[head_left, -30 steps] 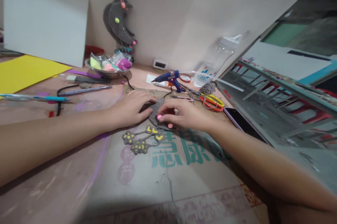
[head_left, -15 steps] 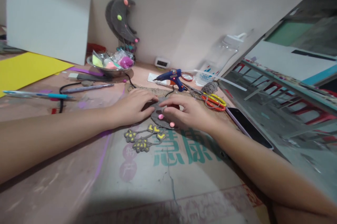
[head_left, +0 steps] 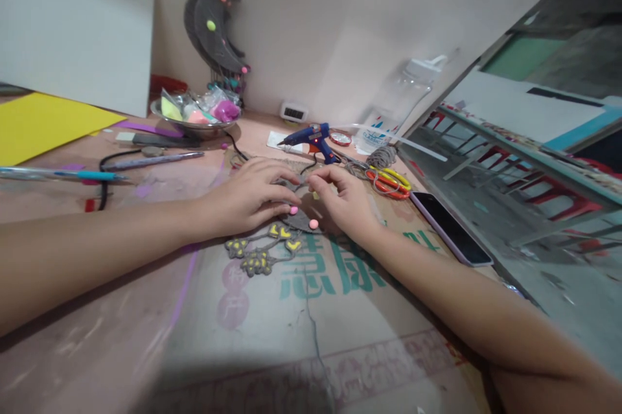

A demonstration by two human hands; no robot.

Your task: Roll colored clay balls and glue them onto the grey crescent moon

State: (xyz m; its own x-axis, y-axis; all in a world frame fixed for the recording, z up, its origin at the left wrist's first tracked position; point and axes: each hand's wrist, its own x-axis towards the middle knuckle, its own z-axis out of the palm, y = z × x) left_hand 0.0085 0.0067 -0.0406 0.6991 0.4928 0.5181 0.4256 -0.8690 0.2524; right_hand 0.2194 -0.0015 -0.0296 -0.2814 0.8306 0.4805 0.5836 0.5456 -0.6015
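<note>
A dark grey rounded felt-like piece lies on the printed cardboard sheet, partly hidden under my hands. Small pink balls sit on it, and a yellowish spot shows beside my right fingers. My left hand rests on the piece's left side with fingers stretched, the thumb beside a pink ball. Over the right side, my right hand has thumb and forefinger brought together; whatever is between them is hidden. Below lie grey flower-like shapes with yellow fills, attached by grey stems.
Behind my hands is a blue glue gun. Scissors, grey cord and a phone lie to the right. A metal bowl of clay packets, pens and yellow sheet are left. A crescent ornament stands behind.
My right hand's thumb and forefinger have come together, and the hand is slightly lifted from the piece. My left fingers have shifted right over it. The view has moved a little.
</note>
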